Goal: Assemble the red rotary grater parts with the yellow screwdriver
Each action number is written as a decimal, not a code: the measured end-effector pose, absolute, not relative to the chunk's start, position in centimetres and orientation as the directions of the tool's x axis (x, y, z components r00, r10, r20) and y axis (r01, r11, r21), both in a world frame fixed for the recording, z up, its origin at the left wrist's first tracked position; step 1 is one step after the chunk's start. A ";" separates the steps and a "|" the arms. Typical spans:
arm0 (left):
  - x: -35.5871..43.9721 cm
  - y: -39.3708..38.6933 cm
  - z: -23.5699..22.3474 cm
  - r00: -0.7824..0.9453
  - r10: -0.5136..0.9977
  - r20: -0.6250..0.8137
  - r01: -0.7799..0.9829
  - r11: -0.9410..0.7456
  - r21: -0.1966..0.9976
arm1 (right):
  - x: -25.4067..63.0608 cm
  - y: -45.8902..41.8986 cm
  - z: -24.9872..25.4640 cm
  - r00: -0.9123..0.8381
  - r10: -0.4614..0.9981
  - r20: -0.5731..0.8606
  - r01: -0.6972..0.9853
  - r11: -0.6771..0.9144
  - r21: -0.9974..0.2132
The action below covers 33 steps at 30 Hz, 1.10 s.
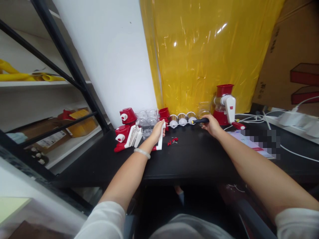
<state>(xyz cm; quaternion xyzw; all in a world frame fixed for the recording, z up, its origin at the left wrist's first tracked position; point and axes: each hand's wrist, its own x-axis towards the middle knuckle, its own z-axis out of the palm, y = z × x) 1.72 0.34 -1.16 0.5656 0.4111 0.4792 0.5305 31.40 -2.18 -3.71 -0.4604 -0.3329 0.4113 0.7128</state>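
Observation:
My left hand (157, 131) is closed around a white crank handle (159, 141), whose lower end has a red knob. A screwdriver (200, 121) with a black and yellow grip is in my right hand (211, 125). Its long shaft points left, and the tip meets or nearly meets the upper end of the crank handle; exact contact cannot be told. On the black table (184, 162), just right of my left hand, lie small red pieces (174, 139) with what look like screws. Several metal grater drums (182, 119) stand behind the screwdriver shaft.
An assembled rotary grater (224, 106) stands at the back right. Red grater bodies (127, 116), white handles (134, 136) and clear plastic parts (147, 116) crowd the left. White cables (251, 118) and a lit screen (249, 142) lie right. A black metal shelf frame (67, 59) rises left.

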 end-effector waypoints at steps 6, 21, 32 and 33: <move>1.7 0.2 -0.9 0.199 0.977 0.082 -0.037 -0.076 0.996 | 31.7 -1.8 -4.4 0.473 0.867 0.157 -0.094 0.227 -0.969; 1.8 0.2 -1.0 0.208 0.974 0.091 -0.036 -0.086 0.996 | 31.7 -1.8 -4.1 0.462 0.885 0.056 -0.251 0.191 -0.949; 1.6 0.5 -1.1 0.212 0.973 0.086 -0.046 -0.078 0.996 | 30.9 -2.6 -3.7 0.435 0.896 0.089 -0.274 0.226 -0.935; 1.6 0.5 -1.1 0.213 0.974 0.082 -0.044 -0.074 0.996 | 30.8 -2.7 -3.5 0.425 0.902 0.081 -0.304 0.226 -0.925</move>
